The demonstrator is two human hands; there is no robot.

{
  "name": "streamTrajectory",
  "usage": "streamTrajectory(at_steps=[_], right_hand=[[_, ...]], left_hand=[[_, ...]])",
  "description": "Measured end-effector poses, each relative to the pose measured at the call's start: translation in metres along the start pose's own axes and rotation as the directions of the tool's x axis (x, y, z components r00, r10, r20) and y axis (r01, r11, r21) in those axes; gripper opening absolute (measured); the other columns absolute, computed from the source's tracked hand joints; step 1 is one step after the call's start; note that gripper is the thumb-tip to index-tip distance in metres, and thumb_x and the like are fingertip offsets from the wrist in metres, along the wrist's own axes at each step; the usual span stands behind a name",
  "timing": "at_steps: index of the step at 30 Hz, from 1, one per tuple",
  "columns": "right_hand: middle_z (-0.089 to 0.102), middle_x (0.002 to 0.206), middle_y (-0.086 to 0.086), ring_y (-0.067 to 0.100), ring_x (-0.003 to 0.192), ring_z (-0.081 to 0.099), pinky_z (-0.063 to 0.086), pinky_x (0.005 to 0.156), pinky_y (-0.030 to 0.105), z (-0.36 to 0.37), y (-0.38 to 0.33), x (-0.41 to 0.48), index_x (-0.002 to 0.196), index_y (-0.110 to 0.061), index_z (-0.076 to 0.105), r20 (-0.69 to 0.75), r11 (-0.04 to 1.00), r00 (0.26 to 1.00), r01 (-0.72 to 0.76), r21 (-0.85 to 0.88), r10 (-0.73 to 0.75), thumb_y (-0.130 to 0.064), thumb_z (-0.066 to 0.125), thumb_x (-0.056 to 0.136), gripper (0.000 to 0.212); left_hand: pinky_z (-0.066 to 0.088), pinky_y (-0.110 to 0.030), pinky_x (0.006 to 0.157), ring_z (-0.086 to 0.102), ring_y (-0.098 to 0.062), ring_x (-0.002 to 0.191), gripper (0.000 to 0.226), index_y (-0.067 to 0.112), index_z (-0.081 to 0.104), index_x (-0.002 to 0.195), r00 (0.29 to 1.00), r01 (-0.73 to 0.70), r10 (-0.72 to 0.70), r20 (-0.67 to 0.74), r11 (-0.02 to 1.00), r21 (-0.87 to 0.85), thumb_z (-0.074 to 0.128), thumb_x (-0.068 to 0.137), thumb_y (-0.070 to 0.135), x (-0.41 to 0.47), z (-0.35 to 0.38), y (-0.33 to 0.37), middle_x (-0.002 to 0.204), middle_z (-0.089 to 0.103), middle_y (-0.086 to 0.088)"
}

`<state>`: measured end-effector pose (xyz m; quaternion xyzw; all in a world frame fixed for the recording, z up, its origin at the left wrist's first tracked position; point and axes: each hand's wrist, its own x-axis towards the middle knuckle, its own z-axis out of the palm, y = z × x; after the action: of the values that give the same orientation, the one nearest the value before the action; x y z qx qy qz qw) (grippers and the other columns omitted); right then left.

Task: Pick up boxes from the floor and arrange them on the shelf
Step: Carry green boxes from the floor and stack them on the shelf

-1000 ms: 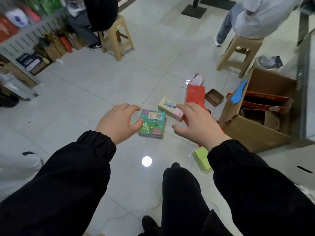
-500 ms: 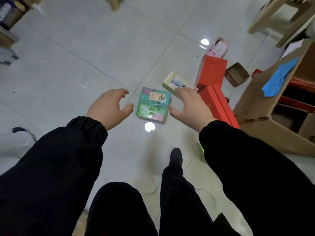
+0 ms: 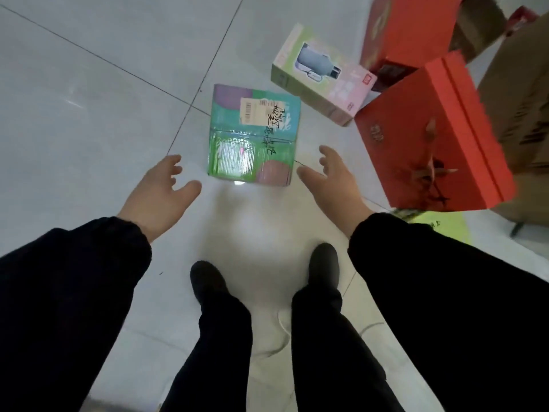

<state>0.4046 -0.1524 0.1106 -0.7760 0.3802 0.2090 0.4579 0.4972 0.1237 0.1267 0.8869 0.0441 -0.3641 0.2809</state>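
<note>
Green box (image 3: 254, 135) lies on the floor (image 3: 89, 84), just beyond and between the left hand (image 3: 162, 191) and right hand (image 3: 332, 176), both spread, holding nothing. Far right: one pastel box (image 3: 322, 78), two red: near red box (image 3: 430, 135), far red box (image 3: 407, 28).

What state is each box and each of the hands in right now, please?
Green box: flat on floor, closed, untouched.
Bottle box: lying on its side, closed.
Red box: lid on.
Left hand: open, apart from green box.
Right hand: open, apart from green box.

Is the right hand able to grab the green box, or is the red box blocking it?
Probably yes. The open right hand is beside the green box; the red box lies off to the side.
</note>
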Motion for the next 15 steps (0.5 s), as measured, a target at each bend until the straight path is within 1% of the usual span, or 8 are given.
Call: streamTrajectory(at_steps=[2, 5, 7, 9, 10, 12, 13, 15], right_hand=[[0.040, 0.161, 0.006, 0.022, 0.146, 0.040, 0.034, 0.108, 0.030, 0.035, 0.036, 0.044, 0.160, -0.027, 0.028, -0.008, 0.997, 0.999, -0.053, 0.050, 0.054, -0.043, 0.068, 0.094, 0.080], [0.035, 0.164, 0.004, 0.021, 0.149, 0.035, 0.034, 0.114, 0.034, 0.077, 0.085, 0.113, 0.162, -0.028, 0.021, -0.026, 0.994, 0.996, -0.085, 0.074, 0.087, -0.045, 0.069, 0.092, 0.087], [0.032, 0.166, 0.003, 0.022, 0.150, 0.034, 0.034, 0.116, 0.038, 0.100, 0.110, 0.156, 0.164, -0.028, 0.017, -0.016, 0.990, 0.993, -0.113, 0.085, 0.115, -0.049, 0.067, 0.091, 0.091], [0.035, 0.164, 0.000, 0.022, 0.148, 0.037, 0.037, 0.113, 0.039, 0.119, 0.130, 0.189, 0.163, -0.029, 0.020, 0.041, 0.985, 0.990, -0.136, 0.104, 0.132, -0.053, 0.066, 0.088, 0.091], [0.042, 0.159, -0.003, 0.021, 0.144, 0.043, 0.041, 0.107, 0.037, 0.126, 0.136, 0.201, 0.160, -0.029, 0.030, 0.071, 0.983, 0.989, -0.135, 0.124, 0.126, -0.055, 0.066, 0.084, 0.088], [0.065, 0.135, -0.010, 0.018, 0.125, 0.060, 0.046, 0.090, 0.031, 0.139, 0.142, 0.214, 0.139, -0.033, 0.057, 0.098, 0.973, 0.992, -0.104, 0.204, 0.086, -0.052, 0.064, 0.074, 0.068], [0.072, 0.122, -0.012, 0.015, 0.116, 0.065, 0.048, 0.086, 0.029, 0.142, 0.144, 0.215, 0.129, -0.033, 0.065, 0.100, 0.964, 0.993, -0.088, 0.250, 0.065, -0.049, 0.063, 0.072, 0.059], [0.074, 0.113, -0.013, 0.007, 0.102, 0.069, 0.052, 0.085, 0.028, 0.140, 0.139, 0.210, 0.124, -0.032, 0.068, 0.095, 0.942, 0.995, -0.059, 0.331, 0.029, -0.042, 0.063, 0.075, 0.049]], left_hand=[[0.038, -0.039, 0.113, 0.044, -0.017, 0.141, 0.074, 0.027, 0.025, 0.160, 1.000, -0.002, 0.002, 0.025, 1.000, -0.017, 0.062, 0.097, 0.037, 0.046, 0.031, -0.036, 0.158, 0.040, 0.002], [0.029, -0.046, 0.122, 0.025, -0.011, 0.152, 0.096, 0.036, 0.007, 0.162, 0.997, -0.043, 0.043, 0.071, 0.999, -0.002, 0.060, 0.086, 0.057, 0.113, 0.075, -0.076, 0.168, 0.017, 0.009], [0.025, -0.043, 0.124, 0.019, -0.007, 0.154, 0.105, 0.037, 0.001, 0.163, 0.998, -0.028, 0.032, 0.054, 0.997, -0.074, 0.058, 0.079, 0.065, 0.159, 0.100, -0.092, 0.170, 0.012, 0.013], [0.026, -0.032, 0.120, 0.025, -0.008, 0.152, 0.097, 0.033, 0.006, 0.164, 0.998, 0.029, -0.020, 0.053, 0.983, -0.182, 0.062, 0.088, 0.057, 0.196, 0.122, -0.099, 0.169, 0.018, 0.012], [0.030, -0.029, 0.114, 0.033, -0.009, 0.148, 0.088, 0.033, 0.016, 0.163, 0.997, 0.059, -0.046, 0.061, 0.972, -0.229, 0.062, 0.090, 0.052, 0.210, 0.132, -0.102, 0.166, 0.026, 0.012], [0.038, -0.025, 0.100, 0.047, -0.010, 0.131, 0.061, 0.035, 0.044, 0.147, 0.997, 0.053, -0.037, 0.060, 0.956, -0.287, 0.062, 0.090, 0.046, 0.224, 0.148, -0.107, 0.150, 0.048, 0.013], [0.038, -0.024, 0.097, 0.049, -0.008, 0.124, 0.054, 0.037, 0.048, 0.141, 0.998, 0.034, -0.019, 0.053, 0.950, -0.311, 0.063, 0.090, 0.042, 0.221, 0.152, -0.107, 0.140, 0.051, 0.016], [0.038, -0.028, 0.106, 0.052, -0.003, 0.123, 0.074, 0.035, 0.044, 0.150, 0.998, 0.056, -0.058, 0.008, 0.908, -0.415, 0.067, 0.080, 0.043, 0.213, 0.150, -0.108, 0.137, 0.055, 0.021]])
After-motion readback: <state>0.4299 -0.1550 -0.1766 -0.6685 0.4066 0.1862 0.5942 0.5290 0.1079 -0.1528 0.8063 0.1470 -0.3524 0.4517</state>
